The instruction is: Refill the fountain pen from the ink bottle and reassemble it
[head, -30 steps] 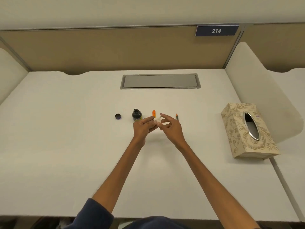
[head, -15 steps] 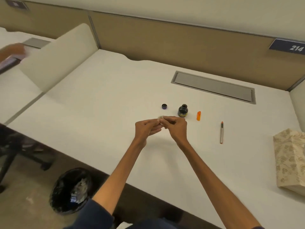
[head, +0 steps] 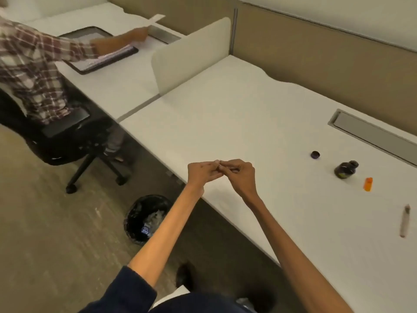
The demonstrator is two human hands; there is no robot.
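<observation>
My left hand (head: 203, 172) and my right hand (head: 239, 175) meet fingertip to fingertip above the desk's front left edge. Together they pinch a small pale wad (head: 217, 162), mostly hidden by the fingers. The open dark ink bottle (head: 346, 169) stands far to the right on the white desk (head: 248, 123), with its dark cap (head: 315, 154) lying to its left. An orange pen piece (head: 368, 184) lies right of the bottle. A greyish pen barrel (head: 405, 220), blurred, lies near the right border. Neither hand touches any of these.
A black waste bin (head: 146, 219) with a liner stands on the floor below and left of my hands. A cream divider (head: 191, 55) separates a neighbouring desk, where another person in a plaid shirt (head: 29, 64) sits on a black chair (head: 74, 141). A grey cable hatch (head: 372, 134) is at the desk's back.
The view has swung left and down, bringing the floor, bin and neighbour into sight. My joined hands have moved left, away from the bottle, toward the desk's left edge, still pinching the wad.
</observation>
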